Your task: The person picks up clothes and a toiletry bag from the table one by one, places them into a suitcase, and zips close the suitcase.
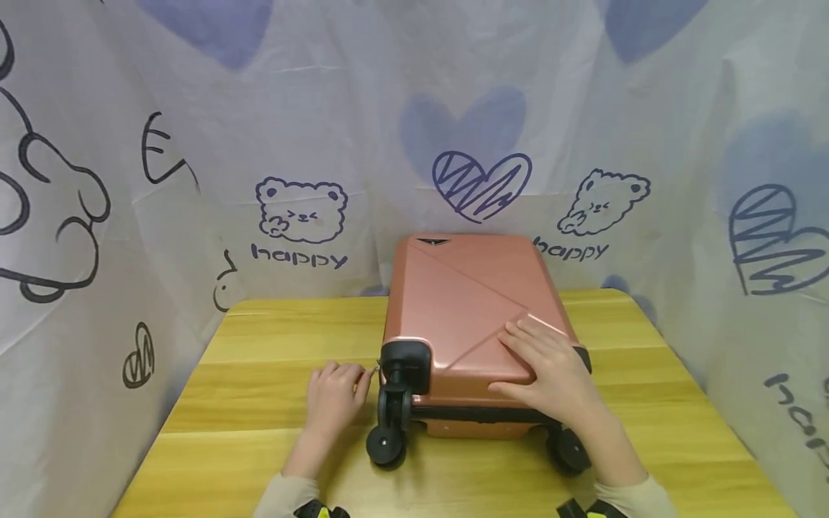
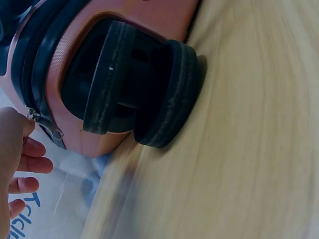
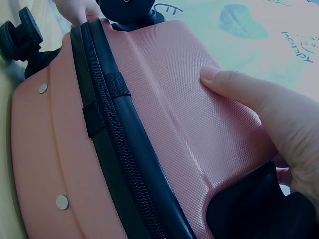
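Observation:
A pink hard-shell suitcase (image 1: 466, 295) lies flat on the wooden table, its wheels toward me. At its near left corner, my left hand (image 1: 337, 394) pinches a small metal zipper pull (image 2: 33, 114) between thumb and index finger. The other fingers are loosely bent beside it. A second pull (image 2: 58, 134) hangs close by on the zipper. My right hand (image 1: 550, 367) rests on the top shell near the right corner, fingers spread, thumb (image 3: 219, 77) lying along the textured surface. Along the wheel end, the black zipper (image 3: 117, 139) looks closed.
Black wheels (image 1: 386, 444) stick out at the near left corner and another wheel (image 1: 568, 450) at the near right. The wooden table (image 1: 291, 331) extends on both sides of the suitcase. A white printed cloth (image 1: 363, 144) hangs behind and at the sides.

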`<control>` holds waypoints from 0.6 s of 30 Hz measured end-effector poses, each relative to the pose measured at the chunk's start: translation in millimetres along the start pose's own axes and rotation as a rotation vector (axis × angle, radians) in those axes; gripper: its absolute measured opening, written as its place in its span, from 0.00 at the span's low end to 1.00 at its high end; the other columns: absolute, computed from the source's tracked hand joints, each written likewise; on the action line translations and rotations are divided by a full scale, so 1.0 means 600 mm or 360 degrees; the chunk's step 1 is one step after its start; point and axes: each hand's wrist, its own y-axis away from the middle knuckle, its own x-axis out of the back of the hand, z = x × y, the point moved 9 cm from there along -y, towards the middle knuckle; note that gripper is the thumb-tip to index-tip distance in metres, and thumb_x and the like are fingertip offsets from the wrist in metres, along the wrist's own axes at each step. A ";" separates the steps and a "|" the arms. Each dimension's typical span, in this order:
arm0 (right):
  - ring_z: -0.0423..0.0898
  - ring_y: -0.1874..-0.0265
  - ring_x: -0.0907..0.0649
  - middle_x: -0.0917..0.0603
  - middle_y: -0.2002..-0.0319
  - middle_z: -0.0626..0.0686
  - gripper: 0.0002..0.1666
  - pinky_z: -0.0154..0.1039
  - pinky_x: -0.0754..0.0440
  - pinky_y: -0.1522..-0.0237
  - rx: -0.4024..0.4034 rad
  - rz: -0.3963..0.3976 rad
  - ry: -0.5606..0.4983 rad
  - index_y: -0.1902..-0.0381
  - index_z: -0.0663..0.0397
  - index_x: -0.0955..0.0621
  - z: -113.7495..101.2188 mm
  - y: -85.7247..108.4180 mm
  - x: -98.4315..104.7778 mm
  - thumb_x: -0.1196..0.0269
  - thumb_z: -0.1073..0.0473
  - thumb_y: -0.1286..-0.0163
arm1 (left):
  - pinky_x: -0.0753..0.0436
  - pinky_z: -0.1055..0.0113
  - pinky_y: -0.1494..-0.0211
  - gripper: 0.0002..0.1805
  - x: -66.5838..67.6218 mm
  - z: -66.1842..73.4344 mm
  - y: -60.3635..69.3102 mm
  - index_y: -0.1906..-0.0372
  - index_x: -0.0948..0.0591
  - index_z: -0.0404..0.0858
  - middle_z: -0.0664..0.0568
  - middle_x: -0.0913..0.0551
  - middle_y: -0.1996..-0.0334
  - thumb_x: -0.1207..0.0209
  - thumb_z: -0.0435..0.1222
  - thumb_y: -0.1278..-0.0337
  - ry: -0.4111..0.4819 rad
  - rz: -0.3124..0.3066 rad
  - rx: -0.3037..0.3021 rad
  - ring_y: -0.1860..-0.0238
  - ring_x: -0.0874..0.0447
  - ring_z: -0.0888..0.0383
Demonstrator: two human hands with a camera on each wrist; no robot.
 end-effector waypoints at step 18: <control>0.58 0.36 0.25 0.20 0.39 0.56 0.51 0.55 0.32 0.34 0.0035 -0.0015 0.0031 0.41 0.53 0.20 0.008 -0.004 0.002 0.45 0.19 0.44 | 0.25 0.58 0.70 0.07 0.015 -0.006 -0.016 0.70 0.16 0.42 0.52 0.12 0.72 0.33 0.41 0.47 0.0145 -0.0091 0.0056 0.70 0.17 0.51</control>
